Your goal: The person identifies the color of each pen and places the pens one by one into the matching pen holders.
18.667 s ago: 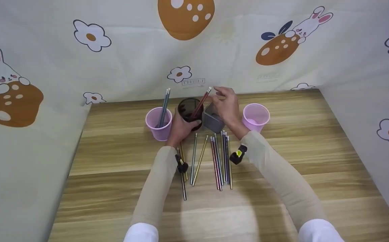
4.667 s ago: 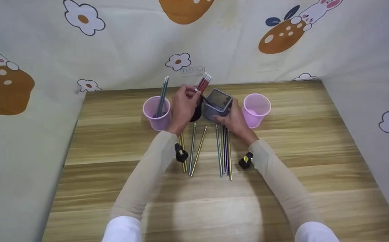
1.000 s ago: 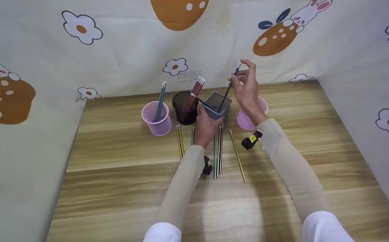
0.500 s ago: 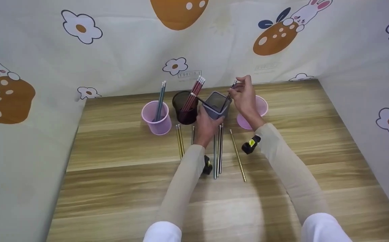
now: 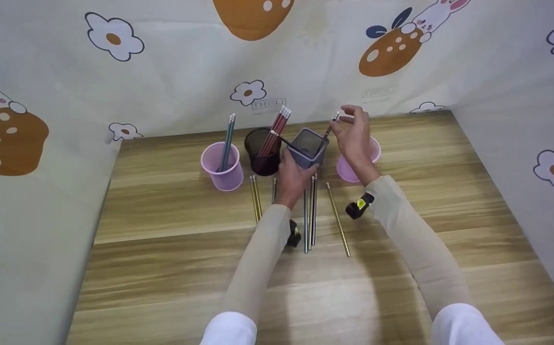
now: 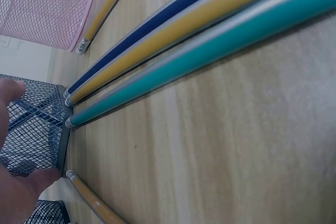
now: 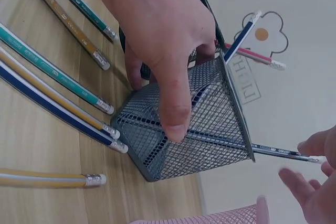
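Observation:
My left hand [image 5: 294, 181] grips the front of a grey square mesh pen holder [image 7: 210, 148], thumb and fingers spread around its sides. Inside, one dark blue pencil [image 7: 242, 36] leans left and another dark blue pencil [image 7: 278, 152] leans right. My right hand [image 5: 353, 134] is just off the right rim, its thumb and fingers apart around the second pencil's eraser end; in the right wrist view a gap shows between the fingertips and the pencil. Below the holder lie a teal pencil [image 6: 157, 80], a yellow pencil [image 6: 184, 32] and a dark blue pencil [image 6: 142, 32].
A pink mesh cup [image 5: 226, 179] with teal pencils stands left; beside it, a black round cup [image 5: 263, 165] holds red pencils [image 5: 277, 129]. Another pink cup [image 5: 348, 171] is partly behind my right wrist. Gold pencils [image 5: 338, 220] lie on the wooden table [image 5: 162, 268].
My right hand has lowered the dark blue pencil into the square holder, and its fingers have parted from it. Earlier, red pencils moved from table to black cup. My left hand now steadies the holder.

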Available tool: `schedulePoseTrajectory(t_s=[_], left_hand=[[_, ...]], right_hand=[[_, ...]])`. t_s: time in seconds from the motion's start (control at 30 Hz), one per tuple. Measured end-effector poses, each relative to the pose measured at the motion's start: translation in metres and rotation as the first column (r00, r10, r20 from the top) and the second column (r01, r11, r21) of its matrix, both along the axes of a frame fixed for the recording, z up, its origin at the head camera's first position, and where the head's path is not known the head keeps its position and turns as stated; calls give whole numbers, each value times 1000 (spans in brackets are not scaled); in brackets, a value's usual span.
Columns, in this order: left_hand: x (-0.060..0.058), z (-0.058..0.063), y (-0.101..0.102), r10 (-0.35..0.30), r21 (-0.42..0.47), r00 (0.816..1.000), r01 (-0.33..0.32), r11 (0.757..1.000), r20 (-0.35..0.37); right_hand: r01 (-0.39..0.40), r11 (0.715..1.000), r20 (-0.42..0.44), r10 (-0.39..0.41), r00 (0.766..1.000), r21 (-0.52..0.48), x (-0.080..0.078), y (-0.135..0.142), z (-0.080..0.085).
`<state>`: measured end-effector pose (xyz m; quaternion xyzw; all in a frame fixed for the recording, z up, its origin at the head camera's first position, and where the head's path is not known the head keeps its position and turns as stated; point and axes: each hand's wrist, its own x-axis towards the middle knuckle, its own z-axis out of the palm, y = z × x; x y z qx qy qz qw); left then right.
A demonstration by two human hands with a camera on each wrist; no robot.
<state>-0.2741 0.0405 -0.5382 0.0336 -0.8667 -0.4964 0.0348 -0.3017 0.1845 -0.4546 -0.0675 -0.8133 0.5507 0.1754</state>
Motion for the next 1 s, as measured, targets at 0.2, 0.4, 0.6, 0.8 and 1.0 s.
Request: schedulePoseTrajectory(t_s=[0.2,0.4,0.6,0.8,1.0], left_hand=[[0,-1,0,-18,7,1000,18,1000,-18],[0,-2,-1,-18,10,999,18,1000,-30],[0,-3,-1,-15,-8,998,14,1000,-57],[0,-3,-2,-20,-27,997,18,999,-75],[-1,-6,-3,-15,-41,995,11,999,-96]], right_hand=[[48,999,-112,-50,992,-19,29,-1,-2],[60,997,-103,-63,993,-40,62,-10,-15],[6,997,71,-12,997,83,87,-18,-35],[-198,960,294,134,947,200,98,-24,-53],[-260,932,366,157,917,253,99,-30,-70]])
